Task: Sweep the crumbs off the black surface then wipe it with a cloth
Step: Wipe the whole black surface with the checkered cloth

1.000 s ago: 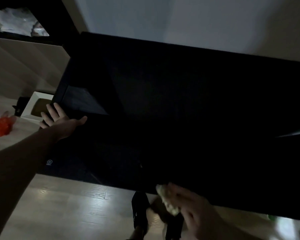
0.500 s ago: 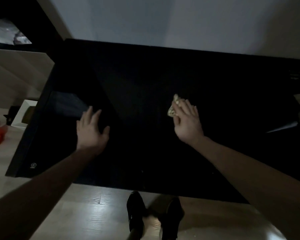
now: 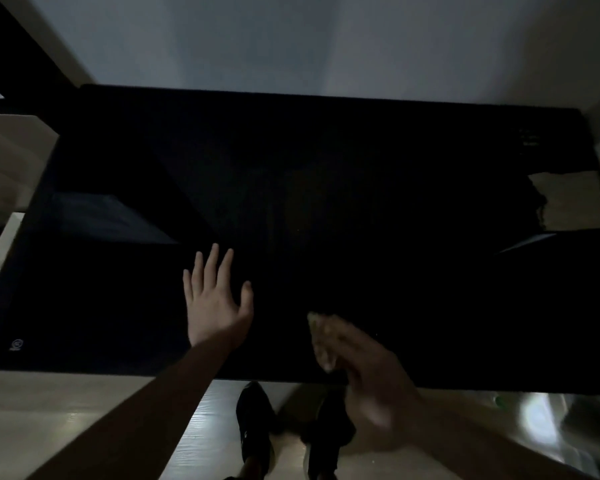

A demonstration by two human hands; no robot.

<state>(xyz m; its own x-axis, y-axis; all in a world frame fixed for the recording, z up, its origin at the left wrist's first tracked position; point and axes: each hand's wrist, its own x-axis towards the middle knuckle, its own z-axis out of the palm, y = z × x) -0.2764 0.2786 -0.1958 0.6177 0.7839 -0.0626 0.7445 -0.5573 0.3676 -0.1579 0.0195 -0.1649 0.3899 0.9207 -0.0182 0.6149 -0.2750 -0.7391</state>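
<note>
- Head view: the big black surface (image 3: 326,174) fills most of the picture, with a pale wall behind it and a light floor (image 3: 49,410) in front.
- The left hand (image 3: 215,299) lies flat on the black top, fingers spread wide, holding nothing.
- The right hand (image 3: 364,362) is blurry near the front edge. It has a small pale cloth (image 3: 321,341) under its fingers; if it pinches or just presses, I cannot tell.
- Two dark shoes (image 3: 257,431) stand on the floor below.
- I think this is the wiping step, or pushing crumbs off the edge.
- Next, the cloth should go over the far and side parts, pressed flat.
</note>
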